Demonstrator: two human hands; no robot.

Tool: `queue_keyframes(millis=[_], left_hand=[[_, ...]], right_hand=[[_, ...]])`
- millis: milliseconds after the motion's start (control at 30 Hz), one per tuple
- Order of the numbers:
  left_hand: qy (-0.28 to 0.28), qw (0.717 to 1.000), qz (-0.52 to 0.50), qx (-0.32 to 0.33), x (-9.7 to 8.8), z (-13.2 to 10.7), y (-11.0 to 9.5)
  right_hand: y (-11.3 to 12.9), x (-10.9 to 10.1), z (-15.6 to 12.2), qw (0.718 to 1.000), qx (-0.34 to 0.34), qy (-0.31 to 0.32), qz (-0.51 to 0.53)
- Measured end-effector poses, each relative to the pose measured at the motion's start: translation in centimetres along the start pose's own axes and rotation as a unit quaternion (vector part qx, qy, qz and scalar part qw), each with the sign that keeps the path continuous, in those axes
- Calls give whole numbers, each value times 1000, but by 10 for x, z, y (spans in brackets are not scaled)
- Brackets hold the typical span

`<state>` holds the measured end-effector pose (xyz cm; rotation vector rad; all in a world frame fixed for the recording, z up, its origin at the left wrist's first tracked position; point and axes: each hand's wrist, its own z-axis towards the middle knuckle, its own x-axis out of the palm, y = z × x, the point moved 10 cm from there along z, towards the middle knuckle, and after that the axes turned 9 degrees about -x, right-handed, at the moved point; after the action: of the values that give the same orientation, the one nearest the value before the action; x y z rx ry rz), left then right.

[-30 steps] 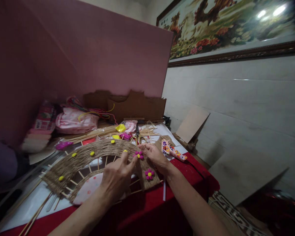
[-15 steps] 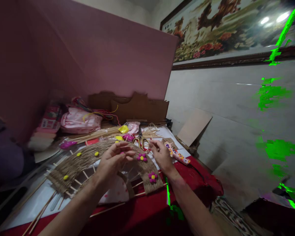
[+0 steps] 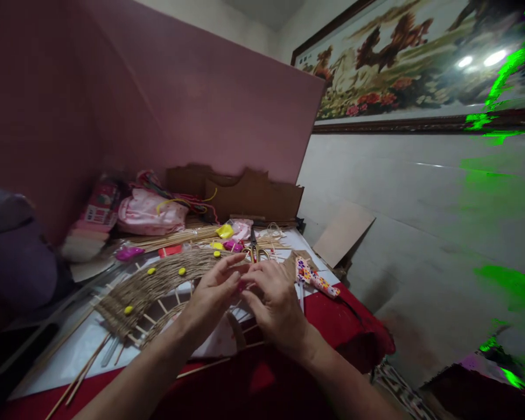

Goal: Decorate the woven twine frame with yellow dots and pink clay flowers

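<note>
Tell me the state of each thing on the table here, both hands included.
left hand, fingertips at the woven arch's right end, grip unclear
right hand, palm down over that end
woven arch, flat on the table, yellow dots on it
scissors, lying flat, blades together
glue gun, on its side, untouched
bamboo sticks, lying in a loose bundle

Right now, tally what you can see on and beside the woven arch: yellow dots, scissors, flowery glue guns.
Yellow dots on the woven arch: 4 showing; the left hand and right hand may hide more
Scissors: 1
Flowery glue gun: 1
Total: 6
</note>
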<state>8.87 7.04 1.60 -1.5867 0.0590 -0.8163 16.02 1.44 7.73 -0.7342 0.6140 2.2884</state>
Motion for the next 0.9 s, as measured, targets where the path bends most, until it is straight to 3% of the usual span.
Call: queue_keyframes(millis=[167, 500, 767, 900], left_hand=[[2, 991, 132, 16, -1, 0, -6], [-69, 993, 97, 8, -11, -2, -15], [-29, 999, 36, -1, -4, -2, -16], [-37, 999, 7, -10, -6, -3, -17]], right_hand=[[-4, -7, 3, 999, 2, 8, 32], [1, -4, 27, 989, -8, 129, 72], [10, -9, 45, 977, -67, 178, 96], [12, -12, 46, 975, -59, 176, 122]])
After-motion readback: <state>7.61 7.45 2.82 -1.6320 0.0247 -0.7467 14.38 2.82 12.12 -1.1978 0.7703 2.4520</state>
